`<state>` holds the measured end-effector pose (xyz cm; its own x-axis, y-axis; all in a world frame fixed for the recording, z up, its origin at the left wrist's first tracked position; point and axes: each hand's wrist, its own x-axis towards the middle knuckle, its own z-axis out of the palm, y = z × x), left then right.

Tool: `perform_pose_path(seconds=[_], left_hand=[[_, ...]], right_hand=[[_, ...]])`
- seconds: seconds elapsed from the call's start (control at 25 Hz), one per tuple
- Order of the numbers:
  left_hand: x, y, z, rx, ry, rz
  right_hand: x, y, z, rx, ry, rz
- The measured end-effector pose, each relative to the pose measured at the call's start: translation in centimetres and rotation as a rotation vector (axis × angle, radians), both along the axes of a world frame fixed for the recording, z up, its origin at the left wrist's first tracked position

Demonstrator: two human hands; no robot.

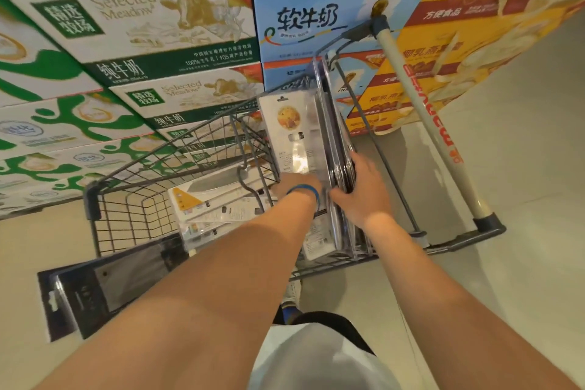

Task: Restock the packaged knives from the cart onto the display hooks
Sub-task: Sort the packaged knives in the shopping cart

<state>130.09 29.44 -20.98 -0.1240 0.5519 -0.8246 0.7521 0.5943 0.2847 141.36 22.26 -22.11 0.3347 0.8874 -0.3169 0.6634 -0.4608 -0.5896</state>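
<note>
as both my arms reach down into the grey wire shopping cart point(133, 199), the hands meet at an upright stack of knife packs in clear plastic blisters point(300, 136). the stack stands on edge inside the cart, on the side nearest the cream cart handle with red lettering point(424, 117).

right hand point(359, 190): thumb on the near edge, fingers wrapped over the dark outer packs, gripping the stack from the right.

left hand point(296, 185): set against the lower face of the white-carded front pack, blue wristband point(305, 190) at the wrist. fingers hidden and blurred; cannot tell whether they curl round anything.

left of the stack, flat white-carded knife packs point(202, 196) lie piled in the cart; the top one shows a yellow wedge and a broad grey blade.

near left, outside the wire: dark flat packs with a cleaver blade point(107, 285), partly behind my left forearm. what they rest on, i cannot tell.

beyond the cart, stacked milk cartons: green-and-white cartons point(133, 22), blue cartons point(316, 9), yellow-and-red cartons point(459, 19). pale floor point(522, 184) to the right.
</note>
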Motion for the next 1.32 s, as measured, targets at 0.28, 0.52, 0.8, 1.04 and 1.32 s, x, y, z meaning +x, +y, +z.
perform_pose_path(seconds=[0.28, 0.52, 0.8, 1.04, 1.32], left_hand=[[-0.8, -1.5, -1.0, 0.23, 0.045, 0.272], [-2.3, 0.5, -1.1, 0.145, 0.087, -0.229], [0.4, 0.4, 2.8, 0.38, -0.065, -0.175], [-2.3, -3.7, 1.6, 0.131, -0.075, -0.162], [-8.1, -8.7, 4.0, 0.331, -0.547, 0.082]], right_hand=[[-1.7, 1.1, 0.6, -0.063, -0.097, -0.106], [-0.8, 2.0, 1.3, -0.148, -0.072, -0.087], [-0.6, 2.0, 1.7, -0.176, -0.105, -0.131], [-3.3, -0.1, 1.7, -0.151, -0.459, 0.029], [-8.3, -5.6, 3.2, 0.258, 0.061, -0.112]])
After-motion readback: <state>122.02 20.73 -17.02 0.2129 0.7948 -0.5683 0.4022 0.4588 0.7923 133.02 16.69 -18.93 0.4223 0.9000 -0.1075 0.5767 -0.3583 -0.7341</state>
